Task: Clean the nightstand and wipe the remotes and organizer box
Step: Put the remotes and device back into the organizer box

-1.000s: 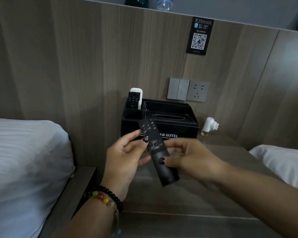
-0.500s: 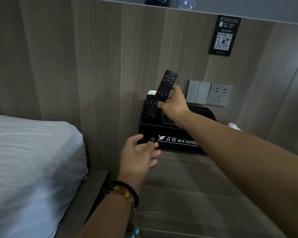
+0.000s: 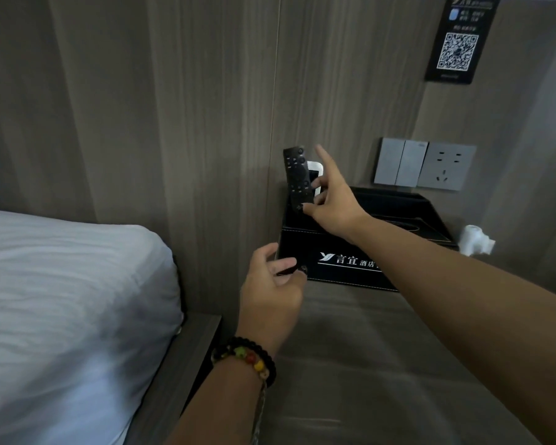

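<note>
The black remote [image 3: 297, 178] stands upright in the organizer box's [image 3: 344, 261] left slot; the right hand [image 3: 331, 200], fingers spread, pinches its base and should release gently. The left hand [image 3: 270, 284] hovers loosely curled, empty.

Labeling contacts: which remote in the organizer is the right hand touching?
The black remote standing in front: the right hand pinches its lower end. The white remote stands behind it, mostly hidden.

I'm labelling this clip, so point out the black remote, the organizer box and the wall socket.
black remote [image 3: 297, 176]: head view, on its button face above the box.
organizer box [image 3: 341, 252]: head view, on its black front wall beside the logo.
wall socket [image 3: 446, 166]: head view, on the grey faceplate.
</note>
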Available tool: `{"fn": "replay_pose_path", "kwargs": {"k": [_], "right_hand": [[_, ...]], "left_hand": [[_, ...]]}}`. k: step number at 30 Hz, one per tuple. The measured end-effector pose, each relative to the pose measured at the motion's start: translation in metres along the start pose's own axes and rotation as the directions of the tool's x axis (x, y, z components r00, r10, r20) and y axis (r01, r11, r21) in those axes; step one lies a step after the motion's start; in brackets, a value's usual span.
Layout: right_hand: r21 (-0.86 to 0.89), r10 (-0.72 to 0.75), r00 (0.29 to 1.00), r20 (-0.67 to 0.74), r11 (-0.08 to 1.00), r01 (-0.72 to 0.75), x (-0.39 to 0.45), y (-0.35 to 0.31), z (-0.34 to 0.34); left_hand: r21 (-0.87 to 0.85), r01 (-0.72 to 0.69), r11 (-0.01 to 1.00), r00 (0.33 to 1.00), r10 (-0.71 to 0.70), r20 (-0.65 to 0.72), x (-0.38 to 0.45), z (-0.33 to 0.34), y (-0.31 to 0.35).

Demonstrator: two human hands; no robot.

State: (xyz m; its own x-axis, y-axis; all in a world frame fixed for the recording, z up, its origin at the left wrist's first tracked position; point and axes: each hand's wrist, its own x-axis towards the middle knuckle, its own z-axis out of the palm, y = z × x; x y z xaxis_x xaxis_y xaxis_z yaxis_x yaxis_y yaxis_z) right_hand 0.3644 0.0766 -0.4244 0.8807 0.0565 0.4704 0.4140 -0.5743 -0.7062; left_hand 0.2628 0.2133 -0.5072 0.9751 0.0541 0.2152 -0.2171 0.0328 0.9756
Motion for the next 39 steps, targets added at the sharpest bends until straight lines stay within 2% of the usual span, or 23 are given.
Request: {"fn": "replay_pose_path", "kwargs": {"k": [4, 7, 15, 22, 24, 26, 28, 30, 33, 34, 36, 37, 39], "right_hand": [[-0.246, -0.100, 0.992, 0.078, 0.962, 0.116, -0.005, -0.001, -0.001], [-0.385, -0.154, 0.980, 0.125, 0.903, 0.191, -0.004, -0.002, 0.002], [-0.572, -0.173, 0.949, 0.263, 0.765, 0.297, 0.015, -0.004, -0.006], [-0.467, -0.216, 0.962, 0.170, 0.842, 0.271, 0.006, 0.006, -0.007], [-0.432, -0.300, 0.949, 0.101, 0.846, 0.314, -0.004, 0.004, -0.019], [-0.435, -0.486, 0.871, -0.076, 0.802, 0.410, -0.018, 0.005, -0.040], [-0.467, -0.574, 0.771, -0.276, 0.781, 0.415, -0.029, 0.013, -0.070], [-0.466, -0.498, 0.764, -0.410, 0.835, 0.294, -0.034, 0.026, -0.103], [-0.426, -0.171, 0.831, -0.529, 0.901, -0.086, -0.035, 0.061, -0.145], [-0.415, -0.010, 0.846, -0.532, 0.875, -0.251, -0.034, 0.077, -0.156], [-0.420, 0.299, 0.800, -0.520, 0.727, -0.544, -0.039, 0.108, -0.170], [-0.425, 0.393, 0.758, -0.520, 0.651, -0.629, -0.043, 0.121, -0.174], [-0.412, 0.488, 0.703, -0.516, 0.578, -0.704, -0.049, 0.143, -0.181]], "left_hand": [[-0.037, -0.001, 0.999, 0.999, 0.000, -0.038, 0.005, 0.008, 0.004], [0.000, 0.002, 1.000, 0.998, -0.002, -0.064, 0.010, 0.012, 0.004], [0.058, -0.045, 0.997, 0.999, 0.045, 0.001, 0.013, 0.017, 0.004], [0.164, -0.069, 0.984, 0.997, 0.061, 0.054, 0.012, 0.017, 0.004], [0.244, -0.091, 0.966, 0.995, 0.078, 0.062, 0.012, 0.019, 0.004], [0.341, -0.136, 0.930, 0.990, 0.119, 0.069, 0.010, 0.021, 0.008], [0.409, -0.153, 0.900, 0.988, 0.133, 0.078, 0.007, 0.024, 0.013], [0.453, -0.156, 0.878, 0.988, 0.137, 0.074, 0.004, 0.027, 0.016], [0.478, -0.178, 0.860, 0.984, 0.158, 0.080, 0.001, 0.034, 0.020], [0.483, -0.179, 0.857, 0.984, 0.159, 0.084, 0.000, 0.036, 0.020], [0.487, -0.169, 0.857, 0.986, 0.147, 0.084, -0.002, 0.041, 0.019], [0.490, -0.160, 0.857, 0.987, 0.139, 0.079, -0.003, 0.042, 0.018], [0.507, -0.141, 0.850, 0.990, 0.125, 0.067, -0.004, 0.046, 0.017]]}}
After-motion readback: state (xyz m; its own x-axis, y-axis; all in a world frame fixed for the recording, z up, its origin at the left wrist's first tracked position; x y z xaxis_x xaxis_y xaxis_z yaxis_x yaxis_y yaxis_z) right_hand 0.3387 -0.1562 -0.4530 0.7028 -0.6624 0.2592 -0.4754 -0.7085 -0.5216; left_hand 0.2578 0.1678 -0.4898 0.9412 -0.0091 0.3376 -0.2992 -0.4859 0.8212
